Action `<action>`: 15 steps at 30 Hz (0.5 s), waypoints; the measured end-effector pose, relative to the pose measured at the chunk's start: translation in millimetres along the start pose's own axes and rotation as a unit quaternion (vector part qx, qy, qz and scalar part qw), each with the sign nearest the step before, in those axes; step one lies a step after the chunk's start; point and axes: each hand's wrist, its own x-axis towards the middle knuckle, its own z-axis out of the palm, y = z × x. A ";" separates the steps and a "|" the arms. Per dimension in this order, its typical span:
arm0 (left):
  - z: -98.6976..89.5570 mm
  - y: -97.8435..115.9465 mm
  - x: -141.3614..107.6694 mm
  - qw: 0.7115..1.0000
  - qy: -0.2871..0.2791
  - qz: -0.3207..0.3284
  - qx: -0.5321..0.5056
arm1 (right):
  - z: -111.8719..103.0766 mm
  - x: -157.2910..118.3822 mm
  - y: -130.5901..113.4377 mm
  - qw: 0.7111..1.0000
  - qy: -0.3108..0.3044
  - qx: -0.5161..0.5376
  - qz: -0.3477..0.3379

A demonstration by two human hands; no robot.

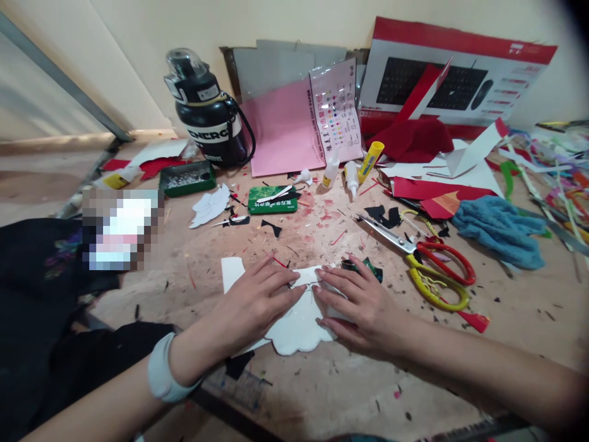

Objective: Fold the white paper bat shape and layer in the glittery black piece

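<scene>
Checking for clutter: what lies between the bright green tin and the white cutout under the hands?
In the head view, a black scrap and small loose bits lie on the tabletop between tin and white cutout.

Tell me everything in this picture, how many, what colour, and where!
White cutout: 1, white, under hands
Scissors: 1 pair, red-and-yellow handles, right
Cloth: 1, blue, right
Keyboard box: 1, red-white, back right
Paper pack: 1, pink, back middle
Flask: 1, black, back left
Open tin: 1, green, before the flask
Tin lid: 1, green, middle
Squeeze bottles: at least 2, white, before pack
Glue stick: 1, yellow, beside them
Fabric: at least 1, black, left edge
Blurred screen: 1, pale, left
Scraps: many, black, red, white, scattered
Strips: many, mixed colours, far right
Table: 1, brown, underneath
Wristband: 1, pale, left wrist
Left hand: 1, bare, on cutout
Right hand: 1, bare, on cutout
</scene>
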 end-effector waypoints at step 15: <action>-10.2 3.3 -5.0 0.991 0.103 -0.081 0.007 | 0.1 1.4 -1.9 1.000 0.006 0.000 0.005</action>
